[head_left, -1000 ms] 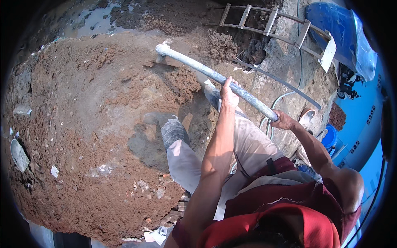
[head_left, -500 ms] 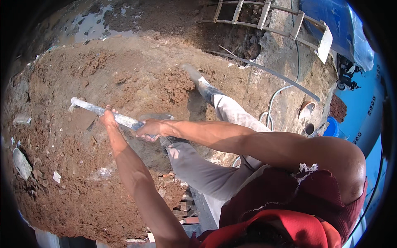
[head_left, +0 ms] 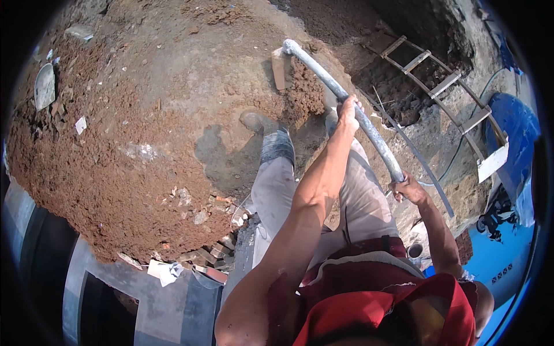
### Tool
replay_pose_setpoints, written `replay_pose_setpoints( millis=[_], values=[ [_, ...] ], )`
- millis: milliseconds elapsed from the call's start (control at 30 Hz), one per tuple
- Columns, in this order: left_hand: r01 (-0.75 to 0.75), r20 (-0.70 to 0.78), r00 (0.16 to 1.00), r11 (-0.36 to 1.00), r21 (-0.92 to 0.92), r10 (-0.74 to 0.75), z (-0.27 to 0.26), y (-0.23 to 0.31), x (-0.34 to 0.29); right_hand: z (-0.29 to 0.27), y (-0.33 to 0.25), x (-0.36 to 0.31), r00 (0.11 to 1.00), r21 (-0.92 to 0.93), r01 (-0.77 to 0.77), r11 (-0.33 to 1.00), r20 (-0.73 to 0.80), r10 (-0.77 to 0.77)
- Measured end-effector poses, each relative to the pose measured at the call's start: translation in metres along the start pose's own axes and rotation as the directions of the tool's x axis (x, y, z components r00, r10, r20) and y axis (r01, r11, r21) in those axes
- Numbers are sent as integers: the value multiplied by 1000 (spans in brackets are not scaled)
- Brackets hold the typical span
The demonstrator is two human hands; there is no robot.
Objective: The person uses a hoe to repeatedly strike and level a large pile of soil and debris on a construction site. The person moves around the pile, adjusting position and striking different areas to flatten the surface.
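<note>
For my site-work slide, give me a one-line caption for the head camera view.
Both hands, left hand and right hand, grip a grey metal-handled hoe over reddish-brown soil.

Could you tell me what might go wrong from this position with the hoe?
1. The hoe blade bites the soil just ahead of the left boot; a short pull could bring it onto the foot.
2. The pit with the ladder opens close on the right; loose soil at its edge might give way.
3. Both hands, left and right, grip the dusty handle bare; it could slip.
</note>
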State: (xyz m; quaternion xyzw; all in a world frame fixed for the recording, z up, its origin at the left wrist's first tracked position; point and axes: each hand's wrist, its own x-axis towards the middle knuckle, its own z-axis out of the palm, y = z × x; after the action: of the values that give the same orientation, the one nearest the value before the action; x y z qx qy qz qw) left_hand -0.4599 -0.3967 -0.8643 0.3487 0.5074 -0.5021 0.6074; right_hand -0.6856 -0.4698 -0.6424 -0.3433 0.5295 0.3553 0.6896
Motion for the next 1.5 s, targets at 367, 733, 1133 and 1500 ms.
replay_pose_setpoints(
  millis=[367, 733, 1133, 1500],
  values=[
    [-265, -35, 964, 961, -83, 263, -52, 113, -103, 58, -42, 39, 966, -582, 242, 776, 70, -248],
    [2, -192, 300, 201, 980, 935, -278, 624, -189, 634, -220, 261, 671, 303, -53, 951, 716, -191],
    [92, -320, 473, 315, 945, 821, -330, 479, -108, 531, -149, 228, 796, 175, -240, 955, 599, 91],
    [-18, -358, 584, 452, 892, 729, -219, 224, -77, 284, -48, 154, 866, 147, -194, 970, 491, 99]
  ],
)
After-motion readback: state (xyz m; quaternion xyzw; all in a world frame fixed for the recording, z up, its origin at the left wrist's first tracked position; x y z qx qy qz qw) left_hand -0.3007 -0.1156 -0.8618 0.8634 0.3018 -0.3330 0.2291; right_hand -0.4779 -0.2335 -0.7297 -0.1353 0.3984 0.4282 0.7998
